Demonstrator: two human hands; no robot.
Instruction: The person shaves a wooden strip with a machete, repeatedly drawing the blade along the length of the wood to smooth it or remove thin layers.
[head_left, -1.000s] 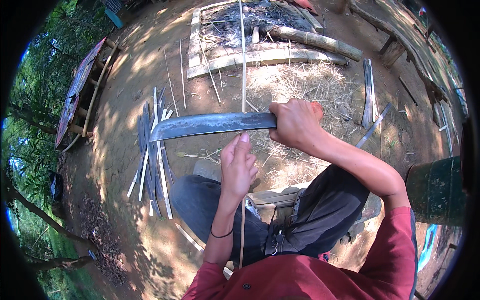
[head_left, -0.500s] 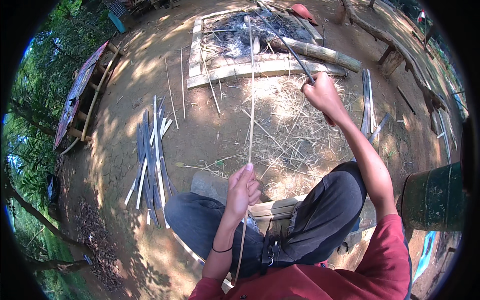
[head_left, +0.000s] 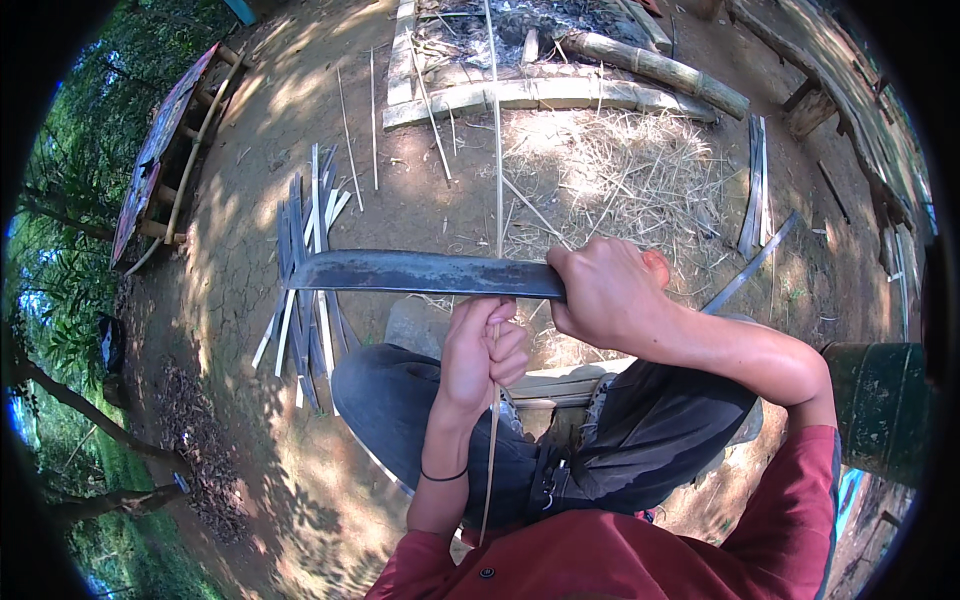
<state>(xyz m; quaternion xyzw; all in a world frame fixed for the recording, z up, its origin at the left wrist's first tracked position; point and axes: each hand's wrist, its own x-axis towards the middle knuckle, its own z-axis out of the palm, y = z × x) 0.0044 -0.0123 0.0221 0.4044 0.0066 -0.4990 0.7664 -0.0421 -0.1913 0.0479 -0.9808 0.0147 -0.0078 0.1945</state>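
My right hand (head_left: 612, 290) is closed round the handle of a machete (head_left: 420, 274); the handle itself is mostly hidden in the fist. Its long dark blade lies level across the view, pointing left, just above my left hand (head_left: 480, 352). Between the thumb and fingers of that left hand runs a long thin bamboo strip (head_left: 497, 180). The strip stretches away from me toward the fire pit and back down to my shirt. The blade crosses over the strip right by my left fingertips; whether the two touch I cannot tell.
A bundle of dark and pale bamboo strips (head_left: 308, 265) lies on the ground at left. Shavings (head_left: 630, 170) cover the ground ahead, before the ash-filled fire pit's edge (head_left: 540, 93) and a bamboo pole (head_left: 660, 68). More strips (head_left: 755, 195) and a dark green drum (head_left: 875, 405) are at right.
The machete has swung from pointing far ahead to lying crosswise near my left hand. My right hand has come down and closer. The left hand still grips the strip.
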